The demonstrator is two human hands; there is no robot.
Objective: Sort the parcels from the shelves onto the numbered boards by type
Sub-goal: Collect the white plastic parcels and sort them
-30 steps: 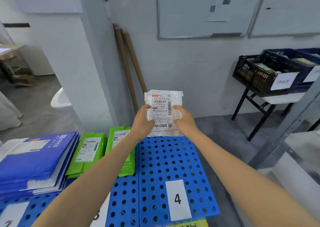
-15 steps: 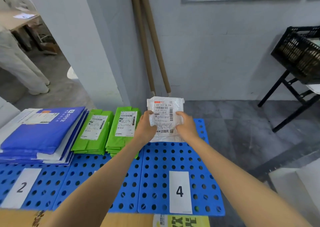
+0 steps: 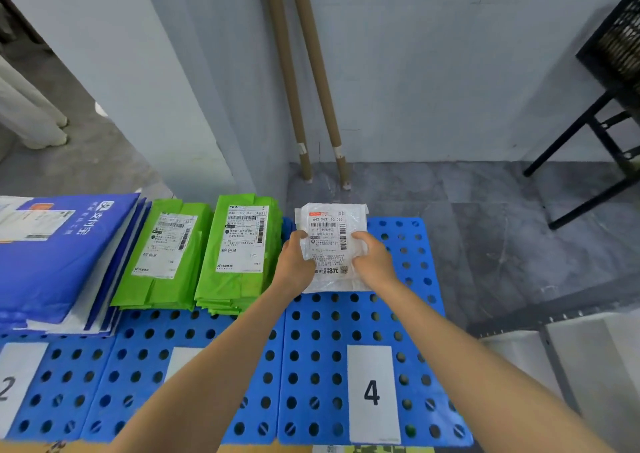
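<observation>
A small white plastic parcel with a printed shipping label is held flat and low over the far end of the blue perforated board marked 4. My left hand grips its left edge and my right hand grips its right edge. Whether the parcel rests on the board I cannot tell. Two stacks of green parcels lie on the neighbouring board to the left. A pile of large blue envelopes lies on the board marked 2.
Two brown cardboard tubes lean against the white wall behind the boards. A black crate on a black metal stand is at the far right. A grey shelf edge is at the right, a white pillar at the left.
Both hands have lowered the white parcel from chest height down to the far end of board 4. My view has tilted down toward the boards.
</observation>
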